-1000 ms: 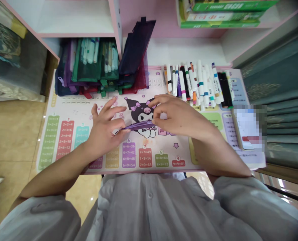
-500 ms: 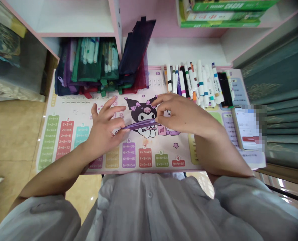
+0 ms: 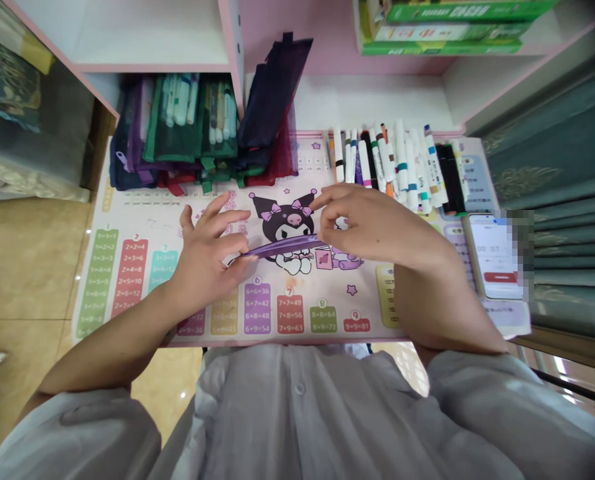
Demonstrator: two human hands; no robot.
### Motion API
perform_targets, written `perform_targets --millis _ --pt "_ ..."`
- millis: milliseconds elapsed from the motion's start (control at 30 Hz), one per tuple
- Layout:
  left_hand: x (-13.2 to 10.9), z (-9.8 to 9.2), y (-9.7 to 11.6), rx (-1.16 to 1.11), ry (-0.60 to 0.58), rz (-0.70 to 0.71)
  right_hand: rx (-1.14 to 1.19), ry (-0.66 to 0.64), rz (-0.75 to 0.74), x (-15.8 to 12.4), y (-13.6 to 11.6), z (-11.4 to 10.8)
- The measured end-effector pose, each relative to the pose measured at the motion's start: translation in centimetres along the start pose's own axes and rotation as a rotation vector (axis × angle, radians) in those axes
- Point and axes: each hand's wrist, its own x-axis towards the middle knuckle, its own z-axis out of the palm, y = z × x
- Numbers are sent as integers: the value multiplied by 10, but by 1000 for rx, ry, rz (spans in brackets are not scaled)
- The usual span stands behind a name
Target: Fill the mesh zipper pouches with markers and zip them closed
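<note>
Your left hand [image 3: 205, 260] and right hand [image 3: 372, 227] each pinch one end of a thin, flat, purple strip [image 3: 282, 247], maybe folded paper. Your grip is narrow and snug, so the strip lies straight between your hands, over a shiny pink times-table mat [image 3: 362, 297]. Smooth plastic felt-tip markers [image 3: 392, 160] lie in a row past your right hand. Soft mesh pouches [image 3: 177, 127] stand past your left.
</note>
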Motion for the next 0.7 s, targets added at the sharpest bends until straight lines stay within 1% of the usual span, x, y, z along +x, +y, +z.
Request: perform_targets --millis 500,700 --pt "-1 0 0 -2 -5 -3 -32 10 9 -2 10 -2" --pt "0 0 0 3 7 11 -38 12 28 -2 10 -2"
